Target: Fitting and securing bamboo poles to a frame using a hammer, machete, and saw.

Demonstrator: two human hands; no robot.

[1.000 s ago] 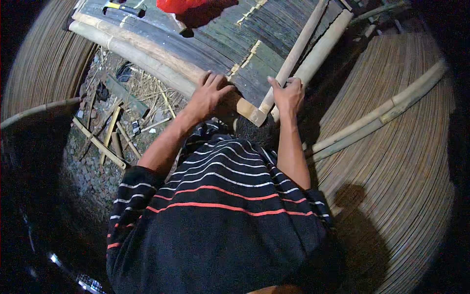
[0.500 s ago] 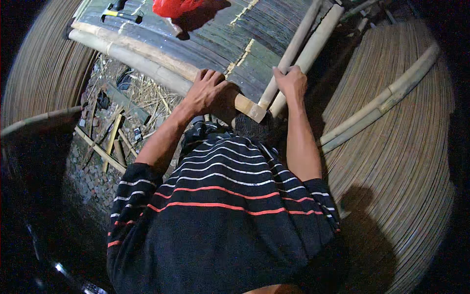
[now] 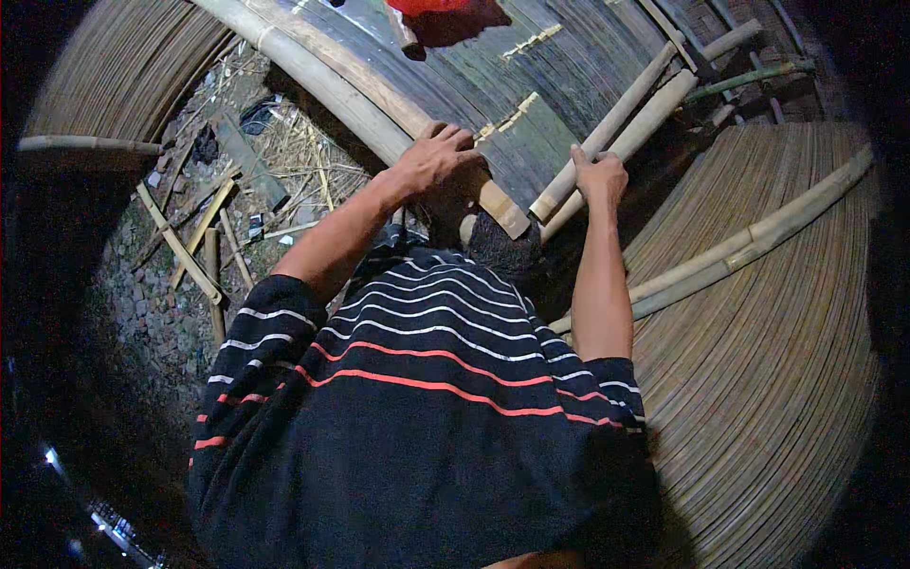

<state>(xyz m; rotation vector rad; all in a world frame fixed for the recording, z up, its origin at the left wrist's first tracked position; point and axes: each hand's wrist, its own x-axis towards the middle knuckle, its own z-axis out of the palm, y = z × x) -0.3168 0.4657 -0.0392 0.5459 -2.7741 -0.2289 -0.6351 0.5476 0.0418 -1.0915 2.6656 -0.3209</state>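
My left hand (image 3: 438, 156) lies over the squared-off end of a pale bamboo rail (image 3: 504, 211), fingers curled round it. A second, rounder bamboo pole (image 3: 322, 81) runs alongside this rail. To the right, my right hand (image 3: 600, 178) is closed on a bamboo pole (image 3: 607, 128), its thumb on the upper side; its palm is hidden. Another bamboo pole (image 3: 654, 114) lies parallel behind it. The near pole's cut end sits a little apart from the rail's end. Between my arms is a dark, rough-textured thing (image 3: 505, 248) that I cannot make out.
A platform of dark bamboo slats (image 3: 540, 71) spreads beyond the hands, with a red bundle (image 3: 427, 6) at its far edge. Bundled thin strips (image 3: 758, 379) fill the right side, crossed by a bamboo pole (image 3: 739, 247). Scrap sticks (image 3: 180, 251) and rubble lie at left.
The view has shifted, and the hammer at the far left has left it. The pole under my right hand now stands slightly off the rail's end, where it touched before.
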